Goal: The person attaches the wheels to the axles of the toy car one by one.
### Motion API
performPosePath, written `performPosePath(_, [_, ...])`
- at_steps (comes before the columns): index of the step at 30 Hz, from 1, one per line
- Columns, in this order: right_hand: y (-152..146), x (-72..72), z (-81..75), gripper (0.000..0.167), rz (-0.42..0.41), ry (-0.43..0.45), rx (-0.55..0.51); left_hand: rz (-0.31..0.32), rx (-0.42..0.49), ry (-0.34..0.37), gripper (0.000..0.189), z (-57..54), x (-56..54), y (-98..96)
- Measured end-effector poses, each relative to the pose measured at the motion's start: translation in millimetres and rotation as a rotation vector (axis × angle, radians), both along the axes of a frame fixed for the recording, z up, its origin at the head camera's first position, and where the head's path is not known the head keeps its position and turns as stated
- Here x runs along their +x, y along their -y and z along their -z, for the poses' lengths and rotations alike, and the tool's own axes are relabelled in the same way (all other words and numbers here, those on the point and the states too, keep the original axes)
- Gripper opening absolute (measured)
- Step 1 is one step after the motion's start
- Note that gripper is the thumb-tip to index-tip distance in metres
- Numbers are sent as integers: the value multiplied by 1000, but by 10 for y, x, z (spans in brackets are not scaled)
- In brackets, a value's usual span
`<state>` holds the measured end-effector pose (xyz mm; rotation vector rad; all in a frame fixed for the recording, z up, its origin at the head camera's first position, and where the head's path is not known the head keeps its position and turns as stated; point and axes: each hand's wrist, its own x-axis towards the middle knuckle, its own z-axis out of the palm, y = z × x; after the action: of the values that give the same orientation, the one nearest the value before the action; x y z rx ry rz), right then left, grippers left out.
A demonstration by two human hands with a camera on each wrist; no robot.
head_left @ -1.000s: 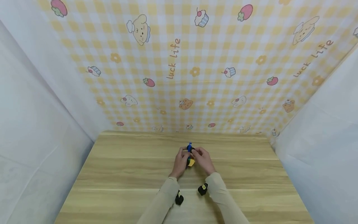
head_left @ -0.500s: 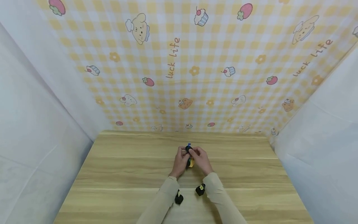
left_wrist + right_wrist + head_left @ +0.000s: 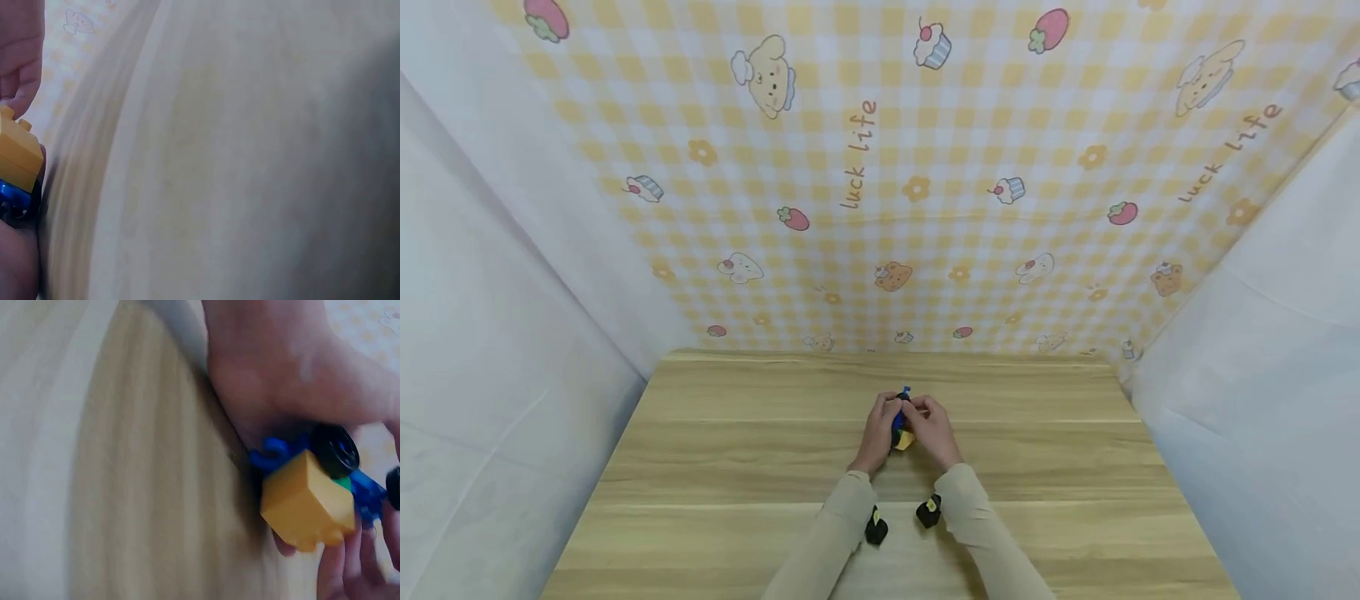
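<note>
A small toy vehicle (image 3: 898, 420) with a blue base and black wheels is between both hands, over the far middle of the table. My left hand (image 3: 874, 435) grips its body from the left. From the right, my right hand (image 3: 934, 432) pinches its front end, thumb against it. In the right wrist view a yellow building block (image 3: 306, 501) sits on the base, close to a black wheel (image 3: 335, 451) and a blue hook (image 3: 272, 447). Another wheel (image 3: 393, 487) shows at the right edge beside fingers. The left wrist view catches the yellow block (image 3: 19, 153) at its left edge.
The wooden table (image 3: 737, 467) reaches back to a yellow checked cloth (image 3: 917, 233) printed with cartoons. White sheets (image 3: 497, 350) hang at both sides. Small black devices (image 3: 876, 530) are at both sleeve cuffs.
The toy vehicle has turned in the hands, and its blue side now shows between them. The right hand has shifted slightly left, closer to the left hand.
</note>
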<state>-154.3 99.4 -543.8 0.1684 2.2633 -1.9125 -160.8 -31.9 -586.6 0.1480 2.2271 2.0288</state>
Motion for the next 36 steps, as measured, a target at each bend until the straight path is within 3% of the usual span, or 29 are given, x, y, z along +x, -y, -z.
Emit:
performPosePath(3, [27,56,-72,46,11,1,23,-1,16,23,39,36,-21,-4])
performPosePath(5, [30,57,-34,55,-13,-10,8,-6,30,33,41,135,-69,-13])
performPosePath(10, [38,-55,287,60,-73,-36,-62,-33,23,17,48,390,-183,-54])
performPosePath(13, [47,-102,464,61,-36,-53,-46,-38,9,3,51,418,-194,-72])
performPosePath(18, [41,-130,533,57,0,-81,-51,-52,13,6,51,384,-187,-73])
performPosePath(26, [5,-191,540,52,28,-38,-129,-78,3,12,49,376,-196,-72])
performPosePath(29, [-35,-149,524,49,16,-21,-78,-87,26,27,50,406,-180,-80])
performPosePath(33, [-85,31,373,49,-78,-25,19,-83,127,31,45,218,-85,-45])
performPosePath(36, [-115,134,299,50,-141,-42,7,-83,207,36,40,73,-46,-15])
